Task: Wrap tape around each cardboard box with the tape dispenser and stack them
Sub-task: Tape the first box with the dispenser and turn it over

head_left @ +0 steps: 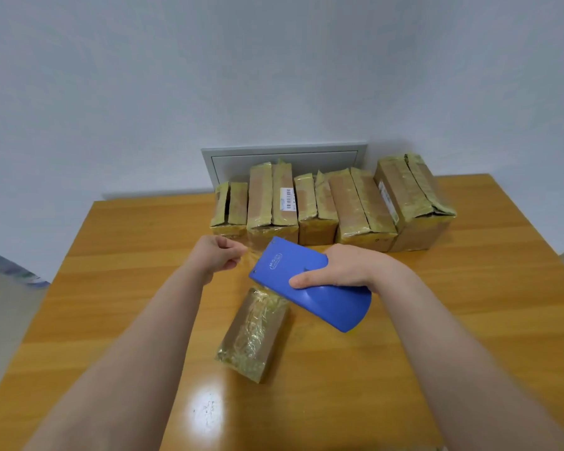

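Note:
A small cardboard box [253, 333] wrapped in crinkled clear tape lies on the wooden table [437, 336] in the middle. Just above its far end my right hand [342, 268] grips a blue tape dispenser [310, 283], thumb laid across its flat cover. My left hand [217, 255] is to the left of the dispenser, its fingers pinching the end of a clear tape strip [249, 257] that runs from the dispenser's front. The tape roll itself is hidden under the blue cover.
Several taped cardboard boxes [332, 206] stand side by side in a row along the table's far edge, against the white wall. A grey wall panel [284, 157] sits behind them. Bare tabletop shows left, right and near me.

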